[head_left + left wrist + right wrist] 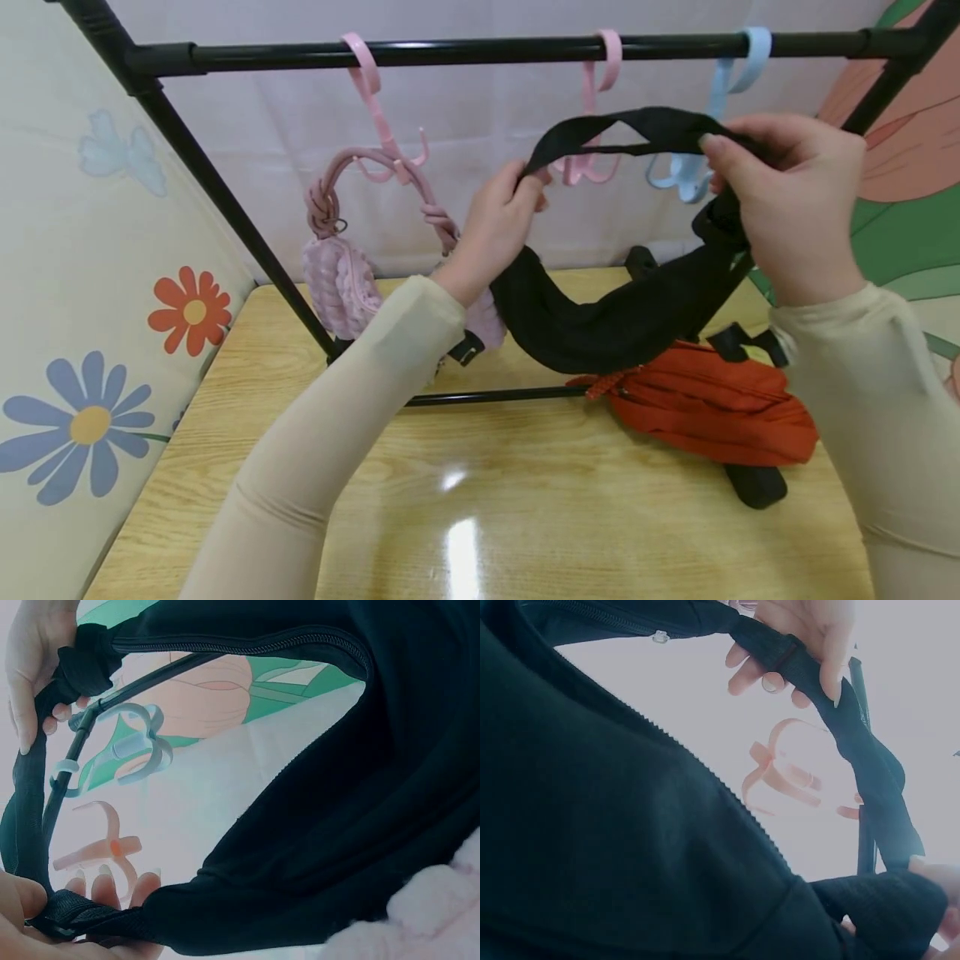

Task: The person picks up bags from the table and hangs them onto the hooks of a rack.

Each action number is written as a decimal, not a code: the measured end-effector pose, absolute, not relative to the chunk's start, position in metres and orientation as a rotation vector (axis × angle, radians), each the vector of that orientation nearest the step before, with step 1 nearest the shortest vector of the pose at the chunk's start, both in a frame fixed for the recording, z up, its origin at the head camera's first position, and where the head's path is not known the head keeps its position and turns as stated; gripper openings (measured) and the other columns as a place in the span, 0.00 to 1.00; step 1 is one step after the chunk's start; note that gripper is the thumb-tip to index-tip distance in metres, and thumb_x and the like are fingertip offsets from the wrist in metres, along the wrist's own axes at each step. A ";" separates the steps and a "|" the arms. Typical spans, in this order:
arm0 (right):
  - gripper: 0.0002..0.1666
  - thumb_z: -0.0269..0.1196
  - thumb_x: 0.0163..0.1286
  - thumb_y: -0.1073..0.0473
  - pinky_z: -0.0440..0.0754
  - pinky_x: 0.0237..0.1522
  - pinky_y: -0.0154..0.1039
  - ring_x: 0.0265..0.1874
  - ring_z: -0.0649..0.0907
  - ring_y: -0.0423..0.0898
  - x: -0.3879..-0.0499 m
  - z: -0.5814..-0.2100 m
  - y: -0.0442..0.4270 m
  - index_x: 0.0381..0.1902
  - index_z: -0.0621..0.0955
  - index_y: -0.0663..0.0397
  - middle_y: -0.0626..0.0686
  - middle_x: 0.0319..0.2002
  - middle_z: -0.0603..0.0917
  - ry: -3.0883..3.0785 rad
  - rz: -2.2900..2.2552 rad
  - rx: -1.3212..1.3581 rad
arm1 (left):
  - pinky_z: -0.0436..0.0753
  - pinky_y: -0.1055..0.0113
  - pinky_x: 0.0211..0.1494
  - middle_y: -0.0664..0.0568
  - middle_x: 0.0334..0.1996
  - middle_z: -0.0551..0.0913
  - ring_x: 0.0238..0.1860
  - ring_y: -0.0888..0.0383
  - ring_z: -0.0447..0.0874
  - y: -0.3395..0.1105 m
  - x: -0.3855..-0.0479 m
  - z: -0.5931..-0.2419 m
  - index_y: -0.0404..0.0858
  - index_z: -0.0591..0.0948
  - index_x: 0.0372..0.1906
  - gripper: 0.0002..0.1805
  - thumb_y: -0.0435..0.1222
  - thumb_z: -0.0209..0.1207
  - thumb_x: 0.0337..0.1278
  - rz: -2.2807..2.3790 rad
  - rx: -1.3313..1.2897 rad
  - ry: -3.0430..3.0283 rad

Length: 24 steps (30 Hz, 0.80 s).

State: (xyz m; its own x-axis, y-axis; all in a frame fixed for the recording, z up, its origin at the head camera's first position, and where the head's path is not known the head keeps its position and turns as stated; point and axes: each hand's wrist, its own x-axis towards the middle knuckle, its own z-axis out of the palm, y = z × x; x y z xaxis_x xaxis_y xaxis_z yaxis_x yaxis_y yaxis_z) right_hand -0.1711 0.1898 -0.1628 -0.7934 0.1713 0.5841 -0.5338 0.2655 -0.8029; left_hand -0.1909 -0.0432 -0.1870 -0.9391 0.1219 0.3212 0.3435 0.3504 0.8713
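We start at the left: the lilac bag point(341, 279) hangs by its handle at the left pink hook point(378, 117), in front of the table's point(420, 500) back left corner. Next, the left hand point(491, 221) pinches one end of the strap point(663, 125) of the black bag point(592, 333). The middle pink hook point(588, 100) stands behind the loop, followed by the blue hook point(757, 60). The right hand point(802, 200) grips the strap's other end; the hands are apart, with the black bag hanging between them, above the table's back edge. The red bag point(712, 408) lies near the table's right edge.

We judge the step in hand to be presenting the open strap to a hook, probably the middle one. The next move calls for passing the strap over its prongs, then lowering until the hook takes the weight.

We note these limits, left to right: the left sleeve covers part of the lilac bag; strap-to-hook contact cannot be confirmed; the right fingers are partly hidden; the table's front edge is cut off.
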 end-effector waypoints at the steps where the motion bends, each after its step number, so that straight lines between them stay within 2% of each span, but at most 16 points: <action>1: 0.10 0.68 0.63 0.62 0.77 0.36 0.30 0.24 0.78 0.42 -0.172 -0.162 0.189 0.40 0.87 0.63 0.48 0.26 0.83 -1.960 1.573 0.322 | 0.68 0.70 0.39 0.48 0.35 0.78 0.36 0.56 0.71 -0.044 -0.192 -0.187 0.32 0.77 0.47 0.14 0.34 0.43 0.75 -1.632 -0.418 -2.409; 11: 0.08 0.68 0.63 0.63 0.76 0.33 0.29 0.23 0.77 0.43 -0.185 -0.162 0.179 0.38 0.88 0.61 0.48 0.28 0.84 -1.916 1.547 0.291 | 0.67 0.71 0.37 0.48 0.31 0.76 0.36 0.56 0.73 -0.044 -0.195 -0.186 0.31 0.78 0.47 0.14 0.33 0.42 0.74 -1.678 -0.399 -2.373; 14: 0.06 0.68 0.63 0.62 0.76 0.33 0.29 0.23 0.77 0.42 -0.187 -0.161 0.176 0.37 0.88 0.57 0.48 0.28 0.83 -1.926 1.539 0.267 | 0.68 0.70 0.38 0.47 0.32 0.77 0.38 0.55 0.74 -0.045 -0.196 -0.187 0.30 0.78 0.48 0.15 0.33 0.42 0.75 -1.700 -0.398 -2.363; 20: 0.09 0.68 0.64 0.59 0.75 0.34 0.31 0.23 0.77 0.41 -0.190 -0.161 0.171 0.39 0.88 0.58 0.45 0.26 0.82 -1.944 1.494 0.235 | 0.72 0.71 0.47 0.44 0.38 0.81 0.43 0.54 0.79 -0.044 -0.203 -0.186 0.29 0.79 0.48 0.15 0.34 0.43 0.76 -1.746 -0.346 -2.357; 24: 0.06 0.68 0.64 0.61 0.76 0.32 0.30 0.21 0.78 0.40 -0.193 -0.162 0.169 0.37 0.88 0.55 0.44 0.24 0.83 -1.935 1.488 0.241 | 0.73 0.71 0.52 0.41 0.42 0.82 0.45 0.53 0.79 -0.043 -0.208 -0.187 0.28 0.79 0.48 0.16 0.34 0.44 0.76 -1.784 -0.328 -2.344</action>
State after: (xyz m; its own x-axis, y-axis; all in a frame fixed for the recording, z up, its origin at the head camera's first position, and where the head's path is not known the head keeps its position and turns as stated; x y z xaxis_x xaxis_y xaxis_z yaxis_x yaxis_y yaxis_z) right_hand -0.1929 0.1686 -0.1625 -0.7546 0.2485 0.6073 -0.5231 0.3309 -0.7854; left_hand -0.2075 -0.0429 -0.1870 -0.9600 0.0670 0.2720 0.2801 0.2567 0.9250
